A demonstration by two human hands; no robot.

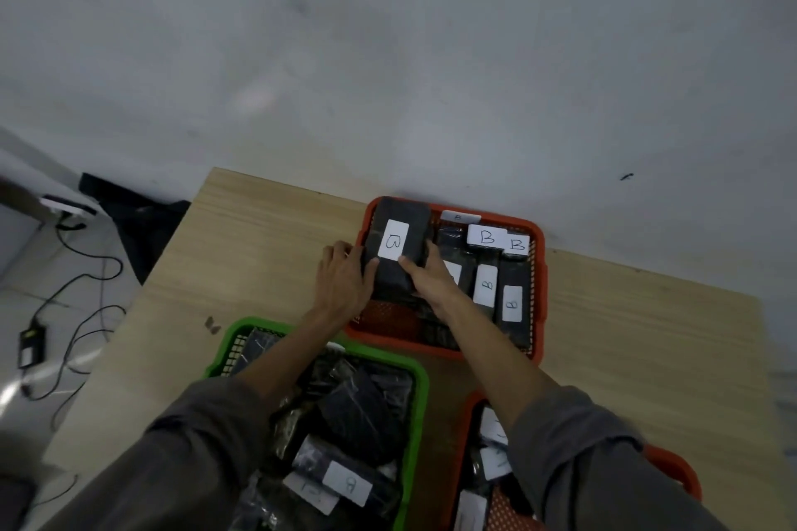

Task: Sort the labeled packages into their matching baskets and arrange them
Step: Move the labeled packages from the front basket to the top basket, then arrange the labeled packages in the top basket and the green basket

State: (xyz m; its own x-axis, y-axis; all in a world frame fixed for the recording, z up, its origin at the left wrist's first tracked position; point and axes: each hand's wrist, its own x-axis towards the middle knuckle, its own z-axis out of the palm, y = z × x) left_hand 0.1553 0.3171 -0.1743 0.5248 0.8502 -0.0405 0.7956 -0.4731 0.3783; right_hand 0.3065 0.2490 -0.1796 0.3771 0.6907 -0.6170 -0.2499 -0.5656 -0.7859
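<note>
Head view: unsorted packages are seen left in the green basket (414, 435) – one marked B. A B-labelled package (399, 248) is clasped by the left hand (343, 278) and right hand (431, 276) over the far red basket (539, 272), where several B packages (496, 272) lie arranged.

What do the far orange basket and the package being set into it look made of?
Orange basket: likely moulded plastic, with perforated mesh walls and a smooth rim. Package, held by the left hand and right hand: something dark in glossy plastic wrap, with a white paper-like B label.
</note>
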